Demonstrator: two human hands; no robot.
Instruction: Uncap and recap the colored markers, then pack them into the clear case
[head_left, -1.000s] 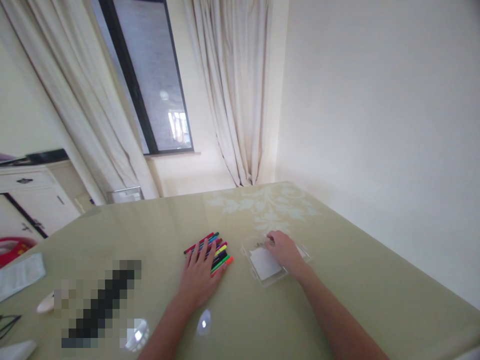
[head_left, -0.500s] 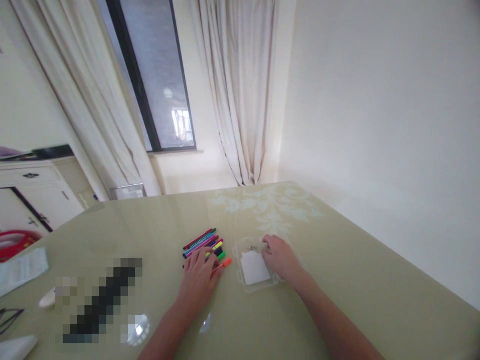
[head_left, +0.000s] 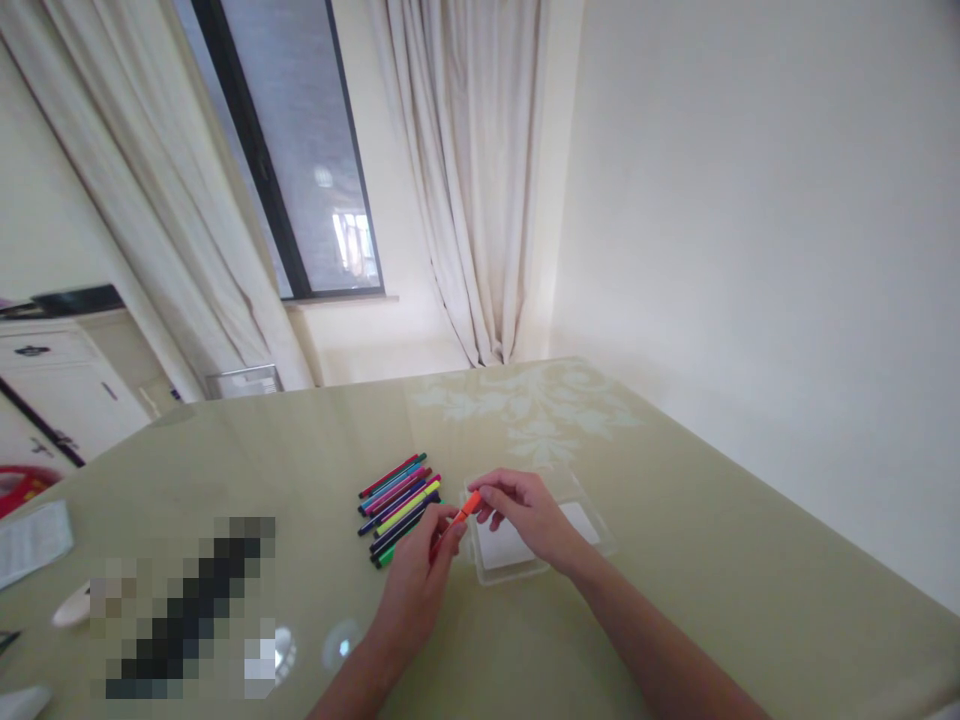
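An orange felt-tip pen (head_left: 466, 507) is held at a slant between my two hands. My left hand (head_left: 426, 550) is closed around its lower part. With thumb and fingers, my right hand (head_left: 521, 508) pinches the orange capped end. Beneath my right hand lies a clear plastic case (head_left: 491, 577) with a white sheet of paper (head_left: 499, 545) in it, partly covered by the hand. Several felt-tip pens (head_left: 397, 490) in different colours lie side by side to the left of the case. My left hand covers the near ends of some.
On the left of the table (head_left: 675, 480) are a pale folded item (head_left: 34, 540), a white rounded object (head_left: 73, 605) and a blurred-out dark long shape (head_left: 191, 605). A wall (head_left: 765, 250) runs along the right side; curtains (head_left: 480, 180) hang behind.
My left hand has lifted the orange pen off the pile and moved right. My right hand has come left from the case's far edge and now grips the pen's capped end.
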